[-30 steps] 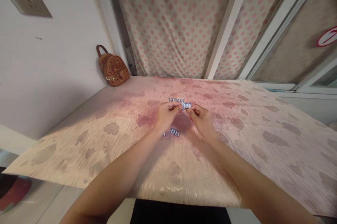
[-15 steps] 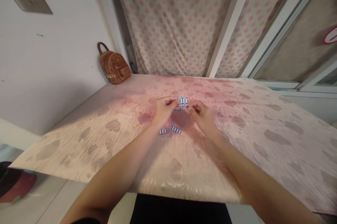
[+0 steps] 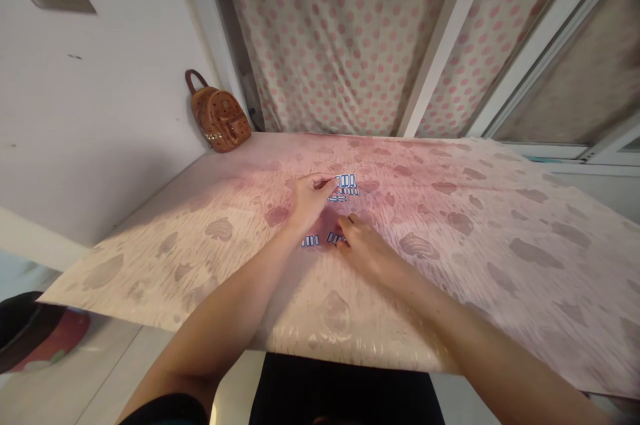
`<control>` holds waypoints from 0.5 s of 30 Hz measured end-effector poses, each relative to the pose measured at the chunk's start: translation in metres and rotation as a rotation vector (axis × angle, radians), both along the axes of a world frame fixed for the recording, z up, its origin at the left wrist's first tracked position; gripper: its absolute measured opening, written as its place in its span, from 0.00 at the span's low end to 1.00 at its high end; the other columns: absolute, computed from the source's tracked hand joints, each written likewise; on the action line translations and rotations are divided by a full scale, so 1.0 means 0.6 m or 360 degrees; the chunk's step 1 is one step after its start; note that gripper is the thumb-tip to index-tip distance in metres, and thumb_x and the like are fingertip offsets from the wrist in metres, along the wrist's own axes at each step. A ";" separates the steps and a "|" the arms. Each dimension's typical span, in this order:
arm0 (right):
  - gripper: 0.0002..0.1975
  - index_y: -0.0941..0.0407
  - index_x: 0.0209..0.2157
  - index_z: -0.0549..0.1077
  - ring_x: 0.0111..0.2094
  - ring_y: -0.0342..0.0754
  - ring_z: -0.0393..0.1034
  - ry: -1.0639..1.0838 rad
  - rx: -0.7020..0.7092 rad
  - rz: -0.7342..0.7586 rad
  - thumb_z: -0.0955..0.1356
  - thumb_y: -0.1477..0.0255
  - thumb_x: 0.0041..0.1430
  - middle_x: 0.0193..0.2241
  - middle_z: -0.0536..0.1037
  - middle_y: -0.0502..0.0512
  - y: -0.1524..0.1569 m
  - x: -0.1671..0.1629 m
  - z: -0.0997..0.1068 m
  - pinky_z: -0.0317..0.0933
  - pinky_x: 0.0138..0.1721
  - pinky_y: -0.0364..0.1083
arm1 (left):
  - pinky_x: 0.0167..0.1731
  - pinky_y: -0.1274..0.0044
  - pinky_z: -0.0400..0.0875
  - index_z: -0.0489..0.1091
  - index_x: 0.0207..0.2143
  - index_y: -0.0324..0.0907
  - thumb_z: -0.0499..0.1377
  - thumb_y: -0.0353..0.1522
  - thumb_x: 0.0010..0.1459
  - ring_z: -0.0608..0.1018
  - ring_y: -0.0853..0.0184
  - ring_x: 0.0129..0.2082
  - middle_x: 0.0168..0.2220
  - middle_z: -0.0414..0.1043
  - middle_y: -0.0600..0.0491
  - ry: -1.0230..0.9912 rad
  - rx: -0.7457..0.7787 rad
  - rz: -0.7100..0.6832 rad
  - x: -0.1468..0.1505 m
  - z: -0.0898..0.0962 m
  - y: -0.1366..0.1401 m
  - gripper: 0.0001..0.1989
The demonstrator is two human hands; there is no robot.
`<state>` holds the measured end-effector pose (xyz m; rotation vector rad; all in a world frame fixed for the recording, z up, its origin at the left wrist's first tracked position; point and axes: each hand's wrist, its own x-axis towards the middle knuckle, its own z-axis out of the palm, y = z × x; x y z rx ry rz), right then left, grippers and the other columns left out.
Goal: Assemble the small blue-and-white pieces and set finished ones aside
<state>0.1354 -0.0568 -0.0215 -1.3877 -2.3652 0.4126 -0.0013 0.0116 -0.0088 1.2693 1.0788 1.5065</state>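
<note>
My left hand is closed in a pinch at the left edge of a small flat cluster of white rectangles with blue borders. Whether the cluster is one sheet or several pieces I cannot tell. Lower down, my right hand has its thumb and fingers apart over a short row of similar blue-edged rectangles lying on the table; the fingers hide its right end. To the left of that row lies another short row of blue-edged rectangles, beside my left forearm.
A pink patterned cloth covers the table. At the back left, a small brown backpack leans by the wall. Behind the table hangs a polka-dot curtain beside white frame bars. A dark and red round object stands below on the left.
My right hand has moved away from the cluster, down and left to the nearer row. My left hand stays at the cluster. The view has shifted slightly.
</note>
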 end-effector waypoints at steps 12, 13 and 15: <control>0.07 0.56 0.27 0.67 0.27 0.43 0.63 0.0294 0.0070 -0.0026 0.63 0.83 0.51 0.29 0.70 0.53 0.009 0.000 -0.011 0.53 0.29 0.44 | 0.32 0.77 0.74 0.78 0.32 0.38 0.65 0.33 0.49 0.78 0.70 0.28 0.30 0.78 0.51 -0.0020 -0.0020 -0.0042 -0.001 -0.003 0.002 0.08; 0.07 0.56 0.26 0.66 0.27 0.43 0.63 0.0355 0.0114 -0.0047 0.63 0.81 0.53 0.29 0.70 0.52 0.011 0.004 -0.007 0.53 0.29 0.44 | 0.32 0.78 0.74 0.78 0.32 0.38 0.65 0.33 0.49 0.78 0.70 0.28 0.31 0.79 0.51 -0.0026 -0.0010 -0.0045 -0.001 -0.002 0.002 0.09; 0.05 0.55 0.28 0.67 0.29 0.45 0.64 0.0509 0.0181 -0.0119 0.63 0.79 0.55 0.29 0.71 0.52 0.019 0.015 0.004 0.54 0.30 0.44 | 0.32 0.78 0.73 0.78 0.32 0.37 0.65 0.33 0.48 0.77 0.70 0.27 0.30 0.79 0.51 -0.0040 0.0008 -0.0062 0.000 -0.002 0.001 0.09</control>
